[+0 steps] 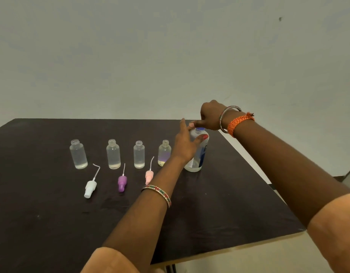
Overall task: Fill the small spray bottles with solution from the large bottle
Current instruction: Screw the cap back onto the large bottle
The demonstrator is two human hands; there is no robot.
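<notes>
Large bottle [197, 152] upright, left hand [185, 144] grip around it; right hand [208, 117] pinching blue cap [199, 129].

A dark table [229, 213] is carrying four small open bottles [113, 154] standing in a row, with a large bottle [196, 160] standing at their 3 o'clock end. Three spray caps, white [90, 189], purple [122, 183] and pink [148, 176], are lying at 6 o'clock of the row.

Four small bottles [113, 154] are standing in a row on the table [239, 203], three spray heads [122, 182] lying nearer, the large bottle [197, 152] standing right.
</notes>
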